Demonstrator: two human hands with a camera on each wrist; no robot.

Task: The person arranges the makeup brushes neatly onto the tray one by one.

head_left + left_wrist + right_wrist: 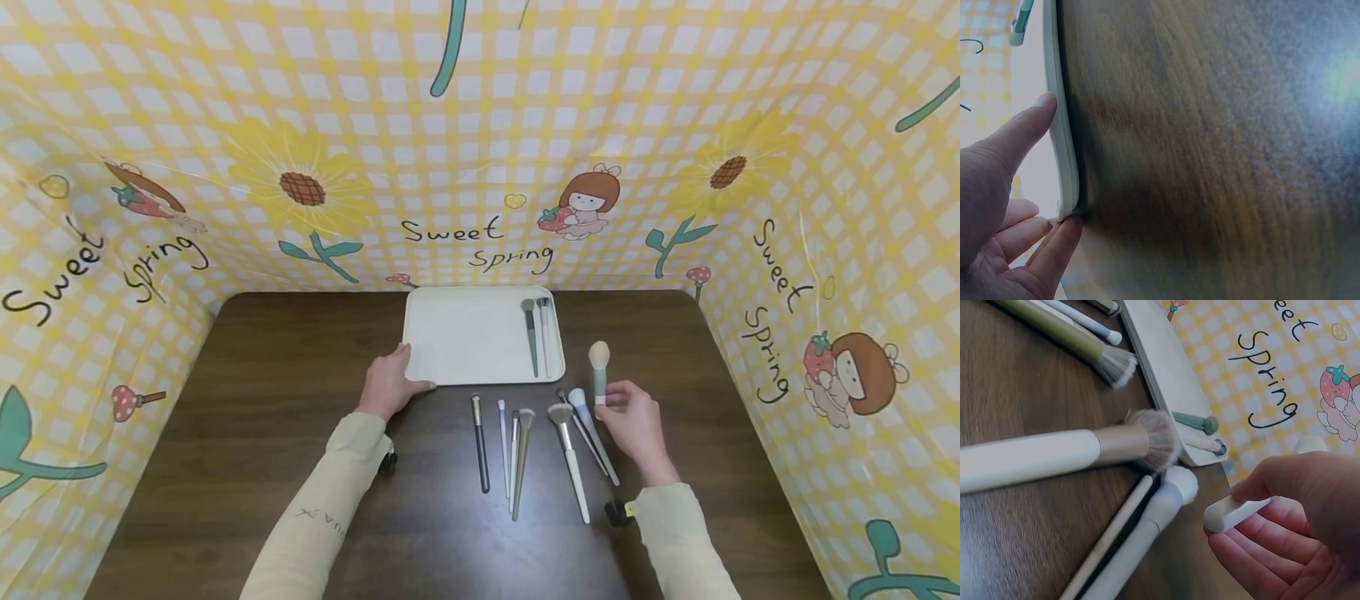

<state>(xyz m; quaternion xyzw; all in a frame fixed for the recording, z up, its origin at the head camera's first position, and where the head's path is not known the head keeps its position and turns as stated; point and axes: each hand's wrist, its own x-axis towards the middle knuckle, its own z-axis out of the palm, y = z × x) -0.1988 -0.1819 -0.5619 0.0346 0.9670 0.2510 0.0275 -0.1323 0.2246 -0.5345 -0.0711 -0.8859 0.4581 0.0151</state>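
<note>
In the head view my right hand point(636, 421) pinches a makeup brush point(599, 372) by its white handle end, with the cream bristle head pointing up. From the right wrist view, the thumb and fingers hold that white handle point(1229, 513). At the near left corner of a white tray point(472, 333), my left hand point(387, 384) grips the edge, its thumb along the front rim and fingers at the side. Inside the tray at its right end lie a green brush point(532, 337) and a pale-handled brush point(545, 337), side by side.
Several makeup brushes lie on the brown table point(300, 333) in front of the tray, among them a black-handled brush point(480, 443), an olive brush point(522, 463), a large white-handled brush point(569, 462) and a bluish-white brush point(595, 435). A checked cloth point(450, 150) surrounds the table's back and sides.
</note>
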